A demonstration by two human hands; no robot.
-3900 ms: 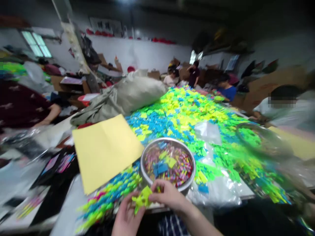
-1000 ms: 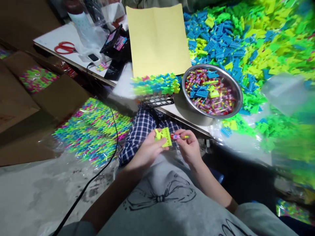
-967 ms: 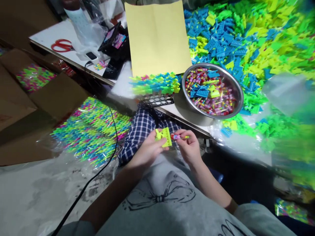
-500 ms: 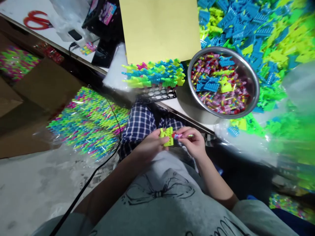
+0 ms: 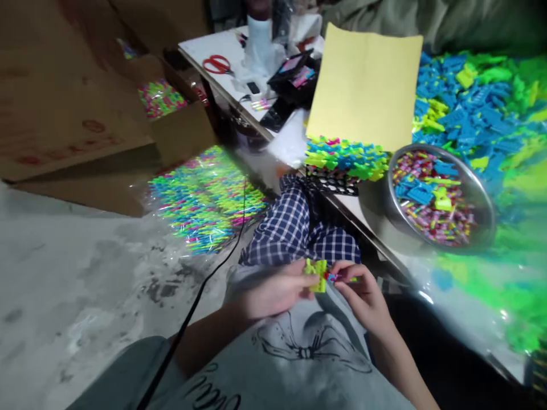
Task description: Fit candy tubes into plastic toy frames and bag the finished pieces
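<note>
Over my lap, my left hand (image 5: 273,290) grips a yellow-green plastic toy piece (image 5: 317,275) with a notched edge, thumb on top. Close on its right, my right hand (image 5: 363,293) pinches a small wrapped stick (image 5: 332,277), red at the tip and pink-purple along the body. The red tip meets or nearly meets the right edge of the toy piece; I cannot tell whether it is inserted. A metal bowl (image 5: 489,228) on the table holds many similar wrapped sticks, with a few blue and yellow plastic pieces lying on top.
Blue, yellow and green plastic pieces (image 5: 478,119) are heaped behind the bowl. A black rack (image 5: 329,181) of colourful pieces stands before a yellow board (image 5: 367,85). Red scissors (image 5: 217,64) lie on the table. A bag of coloured sticks (image 5: 205,199) and cardboard boxes (image 5: 64,102) are at left.
My view has swung left and up, so the table and my hands appear farther right and lower. Both hands keep their hold, with the stick still at the toy piece's edge.
</note>
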